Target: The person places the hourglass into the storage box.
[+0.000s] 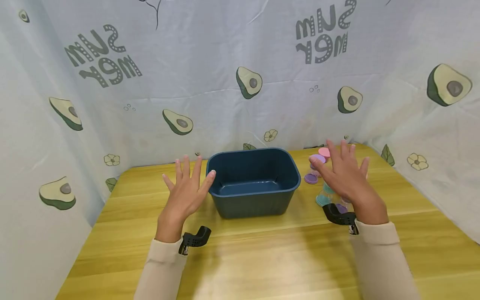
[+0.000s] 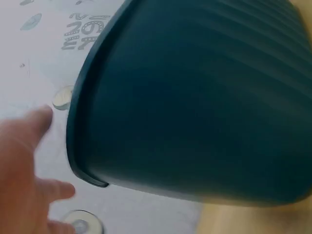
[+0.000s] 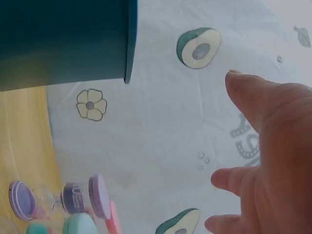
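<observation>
1. Left hand (image 1: 184, 196): released, fingers spread, raised near the left side of the bin (image 1: 255, 204).
2. Bin: blue, upright on the tabletop (image 1: 240, 258), open side up.
3. Hourglasses (image 3: 74, 197): grouped on the tabletop right of the bin.
4. Right hand (image 1: 344, 177): released, fingers spread, raised; partly hides the hourglasses in the head view.

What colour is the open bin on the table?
The bin is dark teal-blue; the head view shows it best.

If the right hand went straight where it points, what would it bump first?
Probably the avocado-print cloth behind the table; the right hand points toward it. The hourglasses look lower, so it might pass above them, but depth is hard to judge.
</observation>
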### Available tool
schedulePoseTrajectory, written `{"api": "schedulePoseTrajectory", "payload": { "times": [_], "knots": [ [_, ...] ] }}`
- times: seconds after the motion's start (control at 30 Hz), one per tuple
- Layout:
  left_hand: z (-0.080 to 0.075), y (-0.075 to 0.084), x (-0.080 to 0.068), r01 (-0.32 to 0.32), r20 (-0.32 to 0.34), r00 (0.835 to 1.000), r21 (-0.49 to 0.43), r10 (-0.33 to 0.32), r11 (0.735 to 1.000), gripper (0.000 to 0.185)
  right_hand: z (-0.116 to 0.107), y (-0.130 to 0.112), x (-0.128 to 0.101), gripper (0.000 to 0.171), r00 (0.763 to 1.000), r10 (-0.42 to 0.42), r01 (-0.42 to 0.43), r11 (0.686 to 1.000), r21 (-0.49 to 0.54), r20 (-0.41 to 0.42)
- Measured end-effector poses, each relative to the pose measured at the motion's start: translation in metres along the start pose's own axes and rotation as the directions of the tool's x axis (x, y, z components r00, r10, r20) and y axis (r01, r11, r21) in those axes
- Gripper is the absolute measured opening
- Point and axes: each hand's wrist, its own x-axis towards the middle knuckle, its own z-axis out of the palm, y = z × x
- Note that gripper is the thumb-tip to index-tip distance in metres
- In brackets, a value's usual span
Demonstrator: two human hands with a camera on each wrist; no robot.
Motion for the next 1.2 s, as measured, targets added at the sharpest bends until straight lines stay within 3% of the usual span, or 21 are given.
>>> {"api": "schedulePoseTrajectory", "payload": {
  "times": [0.17, 0.3, 0.4, 0.53, 0.63, 0.73, 0.9, 1.03, 1.2],
  "knots": [
    [0.007, -0.007, 0.008, -0.075, -0.016, 0.997, -0.17, 0.073, 0.983, 0.075, -0.004, 0.007, 0.001, 0.083, 1.0, -0.008, 0.008, 1.0, 0.007, -0.02],
    [0.015, -0.012, 0.014, -0.132, -0.09, 0.99, -0.324, 0.109, 0.937, 0.069, -0.002, 0.014, 0.003, 0.08, 0.999, -0.038, 0.039, 0.998, 0.041, -0.023],
    [0.025, -0.016, 0.018, -0.183, -0.155, 0.98, -0.457, 0.125, 0.87, 0.064, -0.004, 0.021, 0.006, 0.076, 0.997, -0.067, 0.069, 0.993, 0.098, -0.026],
    [0.039, -0.019, 0.02, -0.251, -0.246, 0.962, -0.611, 0.121, 0.751, 0.055, -0.012, 0.032, 0.009, 0.074, 1.0, -0.026, 0.024, 0.985, 0.173, 0.011],
    [0.039, -0.011, 0.016, -0.3, -0.305, 0.946, -0.68, 0.114, 0.669, 0.051, -0.018, 0.043, 0.008, 0.072, 1.0, 0.022, -0.024, 0.978, 0.206, 0.011],
    [0.035, 0.001, 0.01, -0.347, -0.343, 0.93, -0.712, 0.129, 0.611, 0.048, -0.023, 0.053, 0.006, 0.068, 0.999, 0.029, -0.017, 0.968, 0.249, -0.044],
    [0.038, 0.008, 0.009, -0.396, -0.373, 0.913, -0.712, 0.165, 0.58, 0.045, -0.023, 0.07, 0.0, 0.067, 0.993, 0.04, -0.002, 0.948, 0.319, -0.113],
    [0.041, 0.01, 0.01, -0.399, -0.375, 0.912, -0.71, 0.168, 0.58, 0.041, -0.021, 0.085, -0.006, 0.067, 0.991, 0.087, -0.047, 0.936, 0.348, -0.1],
    [0.045, 0.013, 0.009, -0.416, -0.394, 0.904, -0.717, 0.167, 0.56, 0.038, -0.017, 0.104, -0.013, 0.067, 0.988, 0.125, -0.089, 0.94, 0.328, -0.09]
  ]
}}
